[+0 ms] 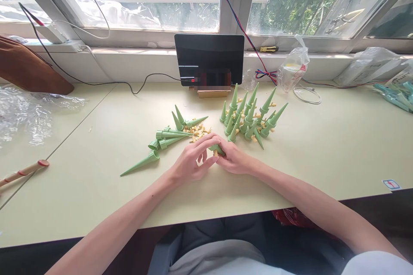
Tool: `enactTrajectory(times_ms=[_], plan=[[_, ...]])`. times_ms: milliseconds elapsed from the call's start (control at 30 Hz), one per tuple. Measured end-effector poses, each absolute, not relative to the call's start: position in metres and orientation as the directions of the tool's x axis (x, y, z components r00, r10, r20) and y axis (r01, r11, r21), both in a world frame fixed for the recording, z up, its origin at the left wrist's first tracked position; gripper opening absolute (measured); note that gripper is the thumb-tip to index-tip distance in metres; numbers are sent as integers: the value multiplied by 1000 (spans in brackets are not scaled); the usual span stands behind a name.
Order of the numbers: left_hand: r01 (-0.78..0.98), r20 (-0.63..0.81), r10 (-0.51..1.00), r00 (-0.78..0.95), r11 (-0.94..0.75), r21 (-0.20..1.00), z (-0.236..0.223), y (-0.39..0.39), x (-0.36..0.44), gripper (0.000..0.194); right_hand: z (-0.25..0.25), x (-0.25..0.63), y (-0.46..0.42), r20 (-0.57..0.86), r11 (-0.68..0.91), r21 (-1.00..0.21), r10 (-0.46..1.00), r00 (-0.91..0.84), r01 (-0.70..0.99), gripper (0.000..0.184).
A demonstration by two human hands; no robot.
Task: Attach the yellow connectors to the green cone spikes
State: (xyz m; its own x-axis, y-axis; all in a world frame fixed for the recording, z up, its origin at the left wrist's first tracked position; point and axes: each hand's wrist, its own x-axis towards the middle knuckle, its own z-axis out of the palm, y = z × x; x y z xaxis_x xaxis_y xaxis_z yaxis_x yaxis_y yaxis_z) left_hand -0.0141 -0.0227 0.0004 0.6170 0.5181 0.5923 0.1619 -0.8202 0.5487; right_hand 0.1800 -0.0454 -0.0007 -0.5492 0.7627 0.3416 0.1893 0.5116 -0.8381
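Near the middle of the table, both my hands are closed around one green plastic watering spike (217, 149) with a small yellow valve (215, 153) at its near side. My right hand (235, 157) wraps the spike from the right and hides most of it. From the left, my left hand (193, 159) arches over with its fingers and thumb at the valve end. Loose green spikes (172, 134) lie left of my hands, with a single spike (142, 162) nearer me. Small yellow valves (197, 129) are heaped just beyond. Several spikes fitted with valves (248, 116) stand in a cluster at right.
A dark tablet (209, 58) leans on a cardboard stand (213, 93) at the back, with a black cable (142, 81) running left. Clear plastic wrap (35, 111) and a wooden stick (26, 172) lie at left. Plastic bags (292, 71) and a white cable (306, 95) are back right.
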Motion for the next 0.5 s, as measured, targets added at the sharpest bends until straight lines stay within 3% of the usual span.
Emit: enactTrajectory(times_ms=[500], plan=[[155,570,498,654,-825,543,2,-21,-17,43,3,181,-44,345,501,-846,775,-530,182,30]])
